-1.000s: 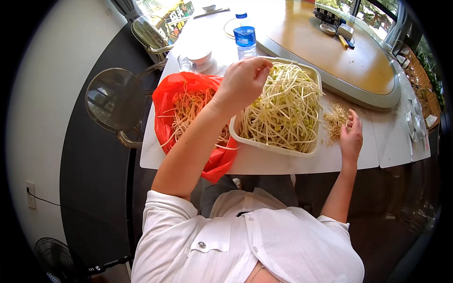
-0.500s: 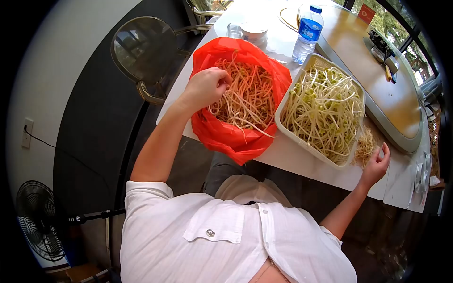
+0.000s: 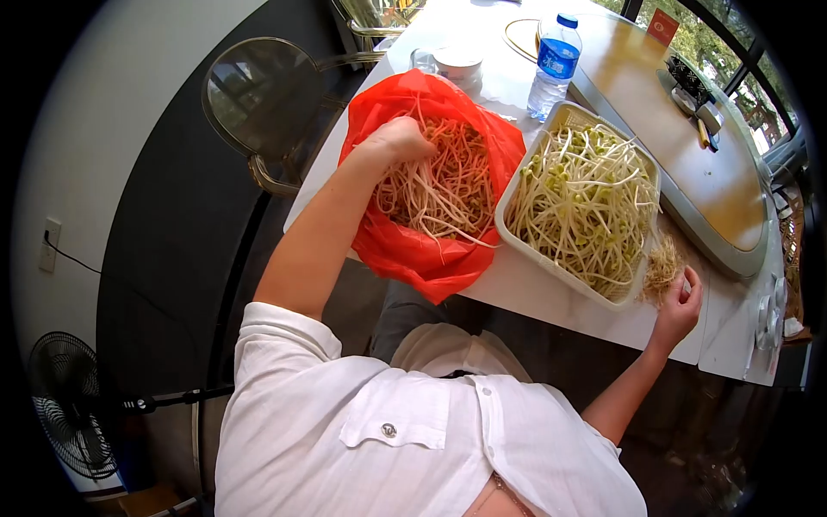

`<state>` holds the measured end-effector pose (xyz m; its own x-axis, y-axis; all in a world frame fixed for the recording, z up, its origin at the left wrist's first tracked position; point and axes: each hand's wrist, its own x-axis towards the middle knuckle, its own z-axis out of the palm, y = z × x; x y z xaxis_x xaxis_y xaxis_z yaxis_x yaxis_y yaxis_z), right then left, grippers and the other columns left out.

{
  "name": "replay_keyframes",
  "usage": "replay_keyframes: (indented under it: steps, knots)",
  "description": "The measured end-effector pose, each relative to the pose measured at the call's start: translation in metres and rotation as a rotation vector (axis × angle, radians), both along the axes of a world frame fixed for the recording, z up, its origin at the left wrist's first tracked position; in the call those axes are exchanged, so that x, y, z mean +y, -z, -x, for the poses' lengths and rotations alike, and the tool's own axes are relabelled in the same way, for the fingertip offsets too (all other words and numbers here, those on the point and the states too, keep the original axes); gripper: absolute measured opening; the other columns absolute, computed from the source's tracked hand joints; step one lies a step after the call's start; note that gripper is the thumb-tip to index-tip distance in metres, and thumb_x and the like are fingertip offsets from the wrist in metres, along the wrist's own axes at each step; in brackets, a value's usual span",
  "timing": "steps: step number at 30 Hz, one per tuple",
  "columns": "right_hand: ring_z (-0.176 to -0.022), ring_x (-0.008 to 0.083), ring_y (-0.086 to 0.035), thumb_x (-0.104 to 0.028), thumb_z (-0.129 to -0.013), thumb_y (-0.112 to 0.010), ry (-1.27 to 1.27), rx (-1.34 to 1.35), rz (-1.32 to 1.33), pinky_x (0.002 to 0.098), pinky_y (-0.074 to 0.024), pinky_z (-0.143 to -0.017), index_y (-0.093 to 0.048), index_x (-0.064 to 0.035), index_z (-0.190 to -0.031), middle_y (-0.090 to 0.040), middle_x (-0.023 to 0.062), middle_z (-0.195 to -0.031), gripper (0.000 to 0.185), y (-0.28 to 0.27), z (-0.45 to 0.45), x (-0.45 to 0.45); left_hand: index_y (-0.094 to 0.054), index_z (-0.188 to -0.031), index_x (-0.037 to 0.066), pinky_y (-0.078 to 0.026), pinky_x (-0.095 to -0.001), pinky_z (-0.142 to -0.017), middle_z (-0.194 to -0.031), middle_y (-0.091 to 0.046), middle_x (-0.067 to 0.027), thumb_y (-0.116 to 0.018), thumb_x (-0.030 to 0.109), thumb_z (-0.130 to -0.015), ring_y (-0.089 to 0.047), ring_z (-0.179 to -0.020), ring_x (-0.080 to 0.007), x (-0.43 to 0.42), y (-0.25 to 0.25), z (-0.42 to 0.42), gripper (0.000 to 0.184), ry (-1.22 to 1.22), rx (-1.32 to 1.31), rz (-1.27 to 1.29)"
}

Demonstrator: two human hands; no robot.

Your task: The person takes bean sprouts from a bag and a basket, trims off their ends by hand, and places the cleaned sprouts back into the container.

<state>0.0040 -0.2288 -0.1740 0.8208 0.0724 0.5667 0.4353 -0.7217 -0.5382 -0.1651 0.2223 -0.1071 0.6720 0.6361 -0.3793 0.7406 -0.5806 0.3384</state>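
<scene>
My left hand (image 3: 403, 140) is inside the red plastic bag (image 3: 435, 280), bent down onto the bean sprouts (image 3: 444, 194) heaped there. Its fingertips are hidden, so I cannot see whether they grip any sprouts. To the right stands a cream plastic basket (image 3: 564, 287) piled with pale bean sprouts (image 3: 586, 207) with yellow-green heads. My right hand (image 3: 678, 312) is by the basket's near right corner, its fingers curled together beside a small heap of thin brownish sprout roots (image 3: 662, 265). What lies between those fingers is too small to make out.
A water bottle (image 3: 554, 69) with a blue label stands behind the basket. Near it is a lidded white tub (image 3: 458, 67). A large round turntable (image 3: 680, 164) fills the table's right side. A chair (image 3: 263, 99) stands left, a black fan (image 3: 73, 405) lower left.
My left hand has moved from the bag's left side further in, down onto the sprouts. My right hand has shifted slightly left and down, its fingers more curled.
</scene>
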Motion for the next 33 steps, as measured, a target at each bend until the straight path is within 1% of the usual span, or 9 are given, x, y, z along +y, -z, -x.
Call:
replay_keyframes:
  steps: [4, 7, 10, 20, 22, 24, 28, 30, 33]
  knots:
    - [-0.065, 0.0097, -0.056, -0.020, -0.090, -0.056, 0.027, 0.056, -0.021, 0.0246, -0.0471, -0.064, -0.061, -0.0054, -0.110, -0.065, 0.0023, -0.099, 0.025, 0.011, -0.004, -0.016, -0.065, -0.092, -0.004, -0.052, -0.0311, -0.068, -0.085, -0.066, -0.0135, -0.064, 0.026, -0.077, -0.066, -0.076, -0.0196, 0.016, -0.017, 0.016, 0.034, -0.003, -0.236, 0.151]
    - [-0.064, 0.0089, -0.055, -0.019, -0.090, -0.056, 0.024, 0.041, -0.031, 0.0242, -0.0467, -0.064, -0.061, -0.0055, -0.110, -0.065, 0.0017, -0.097, 0.025, 0.016, -0.007, -0.016, -0.061, -0.084, -0.001, -0.051, -0.0273, -0.061, -0.074, -0.066, -0.0084, -0.058, 0.017, -0.086, -0.063, -0.066, -0.0135, 0.005, -0.039, 0.025, 0.017, -0.021, -0.417, 0.533]
    - [-0.065, 0.0120, -0.054, -0.016, -0.089, -0.056, -0.004, 0.025, -0.091, 0.0269, -0.0465, -0.064, -0.061, -0.0048, -0.107, -0.064, 0.0036, -0.099, 0.022, 0.010, -0.008, -0.004, -0.056, -0.097, 0.002, -0.051, -0.0255, -0.062, -0.075, -0.064, -0.0049, -0.058, 0.017, -0.087, -0.062, -0.065, -0.0118, -0.006, -0.062, 0.031, 0.018, -0.005, -0.428, 0.519]
    - [-0.064, 0.0083, -0.054, -0.019, -0.090, -0.057, -0.034, 0.025, -0.069, 0.0244, -0.0467, -0.064, -0.061, -0.0061, -0.111, -0.065, 0.0011, -0.096, 0.024, 0.005, -0.008, 0.004, -0.055, -0.102, 0.002, -0.049, -0.0259, -0.070, -0.089, -0.058, -0.0041, -0.063, 0.014, -0.085, -0.060, -0.074, -0.0111, -0.014, -0.032, 0.026, 0.023, 0.009, -0.927, 0.671]
    - [-0.064, 0.0083, -0.054, -0.019, -0.090, -0.057, -0.028, 0.025, -0.071, 0.0243, -0.0467, -0.064, -0.061, -0.0063, -0.111, -0.065, 0.0011, -0.096, 0.024, 0.003, -0.007, 0.003, -0.056, -0.104, 0.002, -0.047, -0.0244, -0.069, -0.086, -0.059, -0.0020, -0.064, 0.015, -0.084, -0.058, -0.074, -0.0100, -0.022, -0.016, 0.026, 0.026, -0.007, -0.755, 0.696]
    - [-0.063, 0.0074, -0.052, -0.019, -0.090, -0.057, -0.041, 0.006, -0.081, 0.0232, -0.0460, -0.063, -0.061, -0.0066, -0.111, -0.065, 0.0004, -0.095, 0.024, 0.001, -0.005, 0.003, -0.058, -0.102, 0.002, -0.047, -0.0239, -0.069, -0.084, -0.059, -0.0016, -0.064, 0.017, -0.085, -0.058, -0.075, -0.0092, -0.024, -0.014, 0.028, 0.024, -0.138, -0.902, 0.725]
    - [-0.062, 0.0064, -0.050, -0.019, -0.090, -0.057, -0.046, 0.018, -0.075, 0.0221, -0.0451, -0.062, -0.061, -0.0071, -0.112, -0.065, -0.0001, -0.096, 0.025, -0.012, 0.003, 0.007, -0.059, -0.100, 0.002, -0.047, -0.0242, -0.070, -0.082, -0.060, -0.0021, -0.062, 0.019, -0.087, -0.059, -0.074, -0.0094, -0.009, 0.000, 0.036, 0.021, -0.038, -0.847, 0.607]
    - [-0.064, 0.0093, -0.051, -0.014, -0.089, -0.057, -0.021, 0.067, -0.113, 0.0242, -0.0453, -0.063, -0.062, -0.0065, -0.108, -0.065, 0.0009, -0.099, 0.021, -0.018, 0.008, 0.014, -0.060, -0.097, 0.003, -0.049, -0.0256, -0.072, -0.081, -0.062, -0.0034, -0.060, 0.021, -0.089, -0.061, -0.076, -0.0113, -0.009, 0.000, 0.039, 0.020, -0.081, -0.849, 0.668]
    - [-0.062, 0.0085, -0.050, -0.013, -0.089, -0.056, -0.076, -0.002, -0.175, 0.0235, -0.0451, -0.063, -0.062, -0.0063, -0.109, -0.065, 0.0003, -0.100, 0.021, -0.020, 0.009, 0.021, -0.060, -0.097, 0.001, -0.050, -0.0295, -0.077, -0.082, -0.063, -0.0074, -0.055, 0.021, -0.092, -0.064, -0.080, -0.0177, -0.008, -0.020, 0.042, 0.021, -0.086, -1.076, 0.720]
